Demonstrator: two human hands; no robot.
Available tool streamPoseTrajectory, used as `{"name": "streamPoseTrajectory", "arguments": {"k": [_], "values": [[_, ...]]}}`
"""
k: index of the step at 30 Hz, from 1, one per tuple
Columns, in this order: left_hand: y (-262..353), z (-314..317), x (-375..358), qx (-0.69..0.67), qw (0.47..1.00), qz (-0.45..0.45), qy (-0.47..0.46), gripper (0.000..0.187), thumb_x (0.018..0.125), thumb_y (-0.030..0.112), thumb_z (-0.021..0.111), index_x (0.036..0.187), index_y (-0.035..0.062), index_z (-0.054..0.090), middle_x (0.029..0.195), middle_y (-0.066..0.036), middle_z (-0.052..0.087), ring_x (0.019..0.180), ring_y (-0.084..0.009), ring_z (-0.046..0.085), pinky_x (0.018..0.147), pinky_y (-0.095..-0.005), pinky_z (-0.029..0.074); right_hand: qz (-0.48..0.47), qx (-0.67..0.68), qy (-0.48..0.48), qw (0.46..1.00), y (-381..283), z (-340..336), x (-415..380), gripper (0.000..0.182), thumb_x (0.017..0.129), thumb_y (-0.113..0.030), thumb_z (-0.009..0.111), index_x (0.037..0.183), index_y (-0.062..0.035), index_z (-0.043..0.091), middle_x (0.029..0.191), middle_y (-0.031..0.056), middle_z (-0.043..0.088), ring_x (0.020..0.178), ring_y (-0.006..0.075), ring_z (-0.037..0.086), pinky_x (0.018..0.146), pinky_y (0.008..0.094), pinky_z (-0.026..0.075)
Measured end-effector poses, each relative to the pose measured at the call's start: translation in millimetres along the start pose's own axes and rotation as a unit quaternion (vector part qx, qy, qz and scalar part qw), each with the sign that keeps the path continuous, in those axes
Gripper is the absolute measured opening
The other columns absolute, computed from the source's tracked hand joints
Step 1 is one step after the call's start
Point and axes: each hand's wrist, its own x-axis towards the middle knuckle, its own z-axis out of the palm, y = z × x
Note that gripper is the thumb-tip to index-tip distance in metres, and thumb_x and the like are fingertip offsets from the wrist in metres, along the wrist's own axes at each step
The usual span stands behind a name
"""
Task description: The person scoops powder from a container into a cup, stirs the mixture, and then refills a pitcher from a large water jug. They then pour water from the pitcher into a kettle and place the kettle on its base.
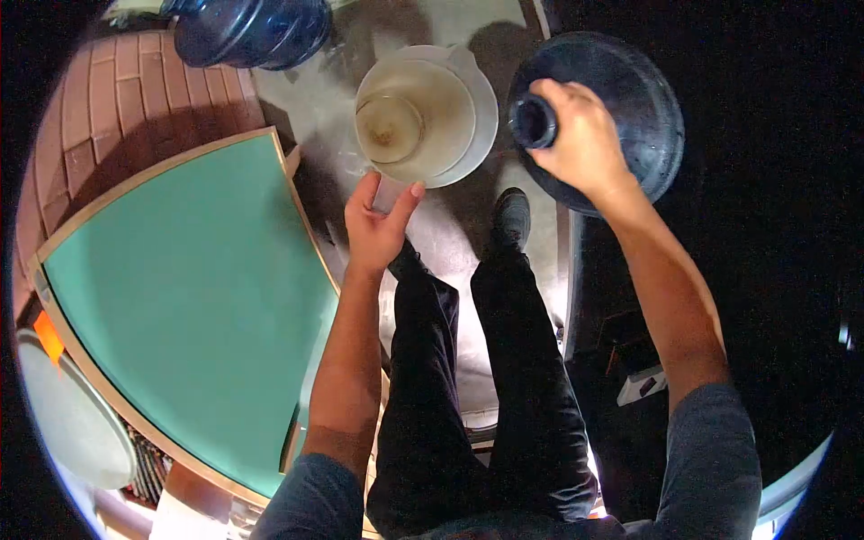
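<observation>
My left hand (pixel 376 229) has its thumb and fingers closed on the near edge of a round white plastic container (pixel 450 117). The container's open top faces me, and a brownish stain marks its bottom. To the right, my right hand (pixel 583 135) is wrapped around the neck of a large dark blue water bottle (pixel 634 99). The bottle's uncapped mouth (pixel 535 121) points up and toward the left, near the container. Part of the bottle's shoulder is hidden behind my hand and forearm.
Another blue water bottle (pixel 252 31) lies at the top left, by a brick surface (pixel 117 99). A green wood-edged board (pixel 180 306) fills the left side. My shoes (pixel 511 219) and legs are below the container on the grey floor (pixel 459 234).
</observation>
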Motion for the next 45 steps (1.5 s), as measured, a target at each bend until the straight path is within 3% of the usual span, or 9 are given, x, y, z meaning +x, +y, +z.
{"name": "streamPoseTrajectory", "arguments": {"k": [7,10,12,19,21,30,33,37,45], "values": [[-60,-24,2,-0.019,0.999,-0.044,-0.005,0.032,0.087,0.015,0.074,0.111,-0.0015,0.063,0.104,-0.006,0.067,0.095,-0.0122,0.060,0.084,-0.0272,0.047,-0.074,-0.052,-0.112,0.990,-29,79,22,0.038,0.062,-0.010,0.074,0.097,-0.0063,0.059,0.086,0.0143,0.068,0.087,0.0304,0.067,0.085,0.0391,0.050],[-79,-35,2,0.076,0.996,-0.044,0.002,0.031,0.087,0.016,0.074,0.110,-0.0023,0.064,0.103,-0.007,0.068,0.092,-0.0128,0.061,0.082,-0.0282,0.048,-0.073,-0.079,-0.186,0.977,-36,101,30,0.038,0.062,-0.007,0.072,0.098,-0.0058,0.059,0.085,0.0141,0.068,0.085,0.0296,0.068,0.085,0.0386,0.050],[-83,-40,3,0.199,0.979,-0.054,0.002,0.035,0.087,0.020,0.075,0.108,-0.0043,0.063,0.100,-0.010,0.069,0.088,-0.0140,0.062,0.080,-0.0294,0.050,-0.091,-0.082,-0.189,0.974,-37,125,29,0.040,0.060,-0.011,0.079,0.094,-0.0053,0.057,0.085,0.0146,0.067,0.083,0.0332,0.066,0.084,0.0397,0.050],[-102,-46,6,0.179,0.979,-0.102,0.007,0.040,0.085,0.031,0.075,0.105,-0.0017,0.064,0.092,-0.013,0.070,0.083,-0.0169,0.064,0.077,-0.0318,0.051,-0.124,-0.099,-0.185,0.970,-38,182,26,0.033,0.062,-0.008,0.075,0.090,-0.0050,0.059,0.075,0.0141,0.067,0.074,0.0326,0.068,0.077,0.0410,0.051],[-106,-48,9,0.208,0.972,-0.106,-0.001,0.037,0.084,0.032,0.075,0.100,0.0003,0.064,0.091,-0.013,0.070,0.081,-0.0173,0.064,0.076,-0.0327,0.051,-0.143,-0.078,-0.174,0.971,-36,200,24,0.012,0.076,-0.012,0.060,0.085,-0.0057,0.063,0.072,0.0145,0.068,0.070,0.0333,0.068,0.071,0.0440,0.051],[-111,-44,19,0.321,0.938,-0.121,-0.034,0.040,0.083,0.040,0.073,0.092,0.0018,0.064,0.085,-0.017,0.069,0.080,-0.0328,0.068,0.074,-0.0400,0.051,-0.101,-0.092,-0.239,0.962,-41,229,23,0.015,0.085,-0.015,0.055,0.091,-0.0068,0.066,0.079,0.0153,0.070,0.078,0.0336,0.069,0.080,0.0520,0.050],[-113,-42,18,0.273,0.958,-0.082,-0.012,0.040,0.083,0.040,0.072,0.090,0.0020,0.064,0.082,-0.017,0.069,0.077,-0.0336,0.067,0.071,-0.0414,0.051,-0.100,-0.129,-0.235,0.958,-45,233,26,0.007,0.080,-0.008,0.058,0.085,-0.0071,0.062,0.077,0.0148,0.069,0.078,0.0330,0.070,0.079,0.0451,0.051],[-107,-43,18,0.314,0.943,-0.103,-0.023,0.038,0.083,0.038,0.073,0.088,0.0017,0.063,0.081,-0.015,0.068,0.074,-0.0290,0.067,0.070,-0.0391,0.051,-0.100,-0.137,-0.243,0.955,-43,235,27,0.007,0.080,-0.010,0.060,0.086,-0.0083,0.063,0.078,0.0142,0.070,0.079,0.0320,0.071,0.081,0.0464,0.052],[-110,-46,19,0.221,0.964,-0.147,-0.019,0.036,0.084,0.034,0.075,0.090,0.0011,0.063,0.081,-0.011,0.067,0.073,-0.0179,0.063,0.069,-0.0335,0.050,-0.099,-0.117,-0.280,0.948,-35,233,22,0.010,0.082,-0.012,0.059,0.091,-0.0088,0.064,0.085,0.0126,0.071,0.085,0.0308,0.071,0.088,0.0518,0.051]]}}
